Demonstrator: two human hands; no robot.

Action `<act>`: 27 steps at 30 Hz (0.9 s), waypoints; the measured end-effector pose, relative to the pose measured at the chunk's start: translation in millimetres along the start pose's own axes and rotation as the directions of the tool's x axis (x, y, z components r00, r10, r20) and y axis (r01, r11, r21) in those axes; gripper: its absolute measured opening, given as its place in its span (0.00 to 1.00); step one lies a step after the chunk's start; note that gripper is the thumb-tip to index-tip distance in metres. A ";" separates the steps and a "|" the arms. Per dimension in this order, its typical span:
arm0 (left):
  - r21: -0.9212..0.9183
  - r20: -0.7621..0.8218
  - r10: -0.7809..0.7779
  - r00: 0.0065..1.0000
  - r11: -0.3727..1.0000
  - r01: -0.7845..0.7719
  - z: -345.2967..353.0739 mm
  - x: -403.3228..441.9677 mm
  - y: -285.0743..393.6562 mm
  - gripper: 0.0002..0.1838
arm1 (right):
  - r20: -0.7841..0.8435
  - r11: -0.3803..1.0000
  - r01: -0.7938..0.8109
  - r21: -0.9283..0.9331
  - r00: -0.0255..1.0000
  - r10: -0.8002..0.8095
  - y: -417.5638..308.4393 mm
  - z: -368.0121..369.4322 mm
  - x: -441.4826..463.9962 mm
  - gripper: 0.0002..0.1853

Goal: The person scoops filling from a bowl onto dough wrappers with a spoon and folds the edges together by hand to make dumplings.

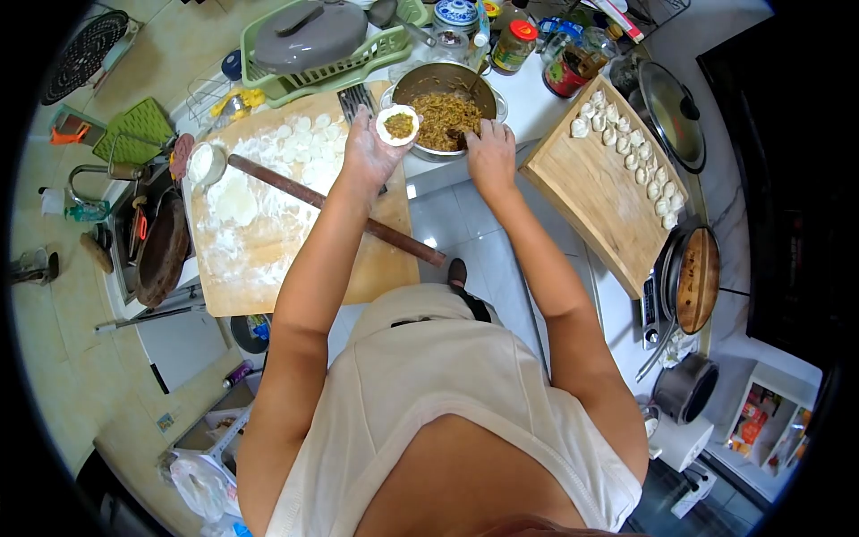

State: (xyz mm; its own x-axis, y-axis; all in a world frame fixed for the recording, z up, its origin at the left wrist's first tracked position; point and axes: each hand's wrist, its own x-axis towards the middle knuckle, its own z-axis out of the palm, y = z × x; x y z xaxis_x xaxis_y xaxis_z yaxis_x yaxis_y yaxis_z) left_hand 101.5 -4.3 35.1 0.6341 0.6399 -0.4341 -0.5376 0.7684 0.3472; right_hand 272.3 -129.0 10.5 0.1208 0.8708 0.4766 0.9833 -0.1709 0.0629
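Observation:
A round dumpling wrapper [408,115] with brown-green filling [397,126] in its middle rests in my left hand [369,157], whose fingers are dusted with flour. My right hand [491,152] is at the near right rim of a metal pot [420,79] of chopped filling [447,118]. Its fingers are curled downward at the filling's edge; what they grip is hidden. Below my left forearm, a long wooden rolling pin [268,181] lies across a floured board [304,291] with several flat wrappers [313,134].
A wooden tray [604,201] on the right carries rows of finished dumplings [640,152]. A white bowl of flour [207,165] stands at the board's left corner. Behind are a green dish rack [331,76] and a red-lidded jar [514,46]. The sink [125,233] is left.

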 end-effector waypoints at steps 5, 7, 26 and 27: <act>0.028 0.093 -0.034 0.995 0.999 0.031 7.9 -13.6 -13.6 0.34 | -0.253 0.885 0.234 0.403 0.957 -0.138 -27.1 -28.8 3.3 0.09; 0.039 0.130 -0.024 0.991 0.999 0.019 15.2 -20.0 -20.5 0.31 | -0.330 0.841 0.338 0.423 0.922 -0.204 -33.2 -39.4 2.7 0.12; 0.374 0.181 0.104 0.978 0.913 -0.166 49.8 -69.6 -66.4 0.22 | -0.212 0.744 0.011 0.668 0.961 0.176 -20.1 -85.2 4.9 0.05; 0.375 0.189 0.115 0.975 0.910 -0.179 52.2 -71.6 -68.5 0.23 | -0.212 0.739 0.009 0.674 0.960 0.182 -19.3 -84.6 4.9 0.05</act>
State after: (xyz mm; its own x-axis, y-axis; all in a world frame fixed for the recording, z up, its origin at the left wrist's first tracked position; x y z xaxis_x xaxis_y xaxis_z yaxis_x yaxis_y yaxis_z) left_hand 122.0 -102.0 85.8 0.6618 0.7146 -0.2267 -0.3944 0.5891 0.7053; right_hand 242.3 -160.5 85.8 0.2660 0.7074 0.6549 0.8192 0.1922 -0.5403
